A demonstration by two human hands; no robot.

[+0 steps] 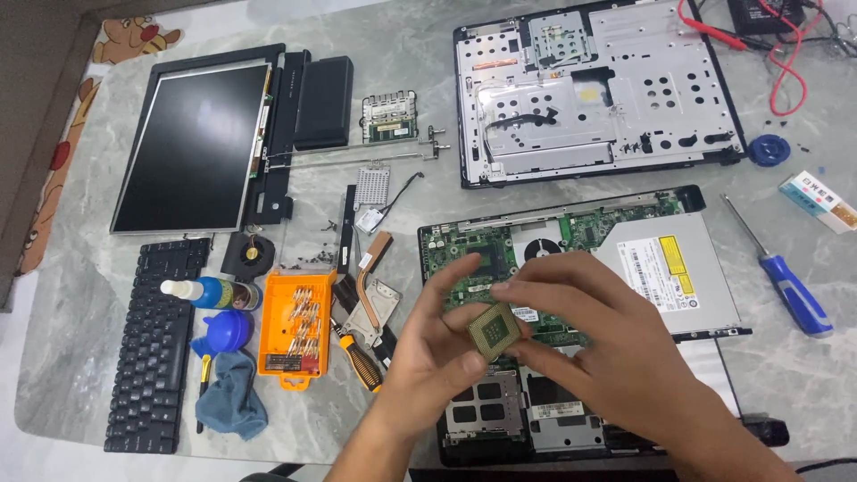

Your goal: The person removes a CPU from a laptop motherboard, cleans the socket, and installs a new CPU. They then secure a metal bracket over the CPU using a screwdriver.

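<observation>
While my left hand (437, 344) and right hand (589, 335) both pinch the square chip (494, 331) (pins up), the motherboard (500, 259) lies below on the table (80, 357).

Head camera, looking steeply down (near) at table (80, 357).

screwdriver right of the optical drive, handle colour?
Blue handle with a silver shaft; the screwdriver shows best in the head view.

Colours showing: gold-pinned processor chip (494, 331); green motherboard (500, 259); orange bit case (295, 328); blue-handled screwdriver (797, 295); black keyboard (153, 344); grey marbled table (393, 54); blue cloth (230, 395).
</observation>
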